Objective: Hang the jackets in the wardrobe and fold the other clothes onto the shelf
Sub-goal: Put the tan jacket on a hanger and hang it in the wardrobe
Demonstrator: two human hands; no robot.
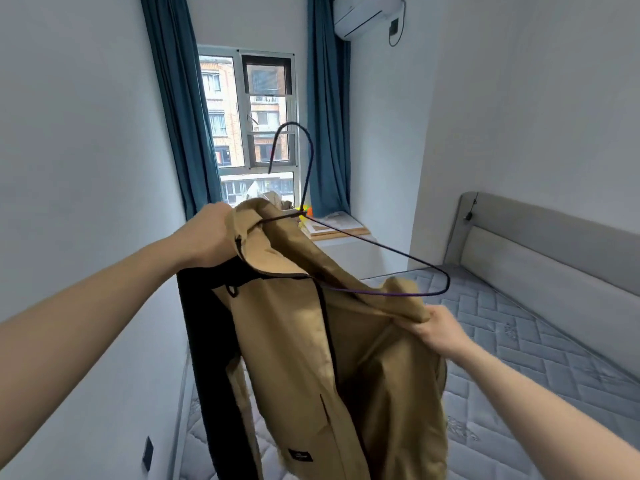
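My left hand grasps the jacket collar over the bed; my right hand pinches 1 shoulder. The hanger end is bare and may slip out.

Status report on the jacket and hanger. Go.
Left hand grips jacket collar; right hand pinches the other shoulder. Hanger half in, right end bare. Held above the mattress; wardrobe not in view.
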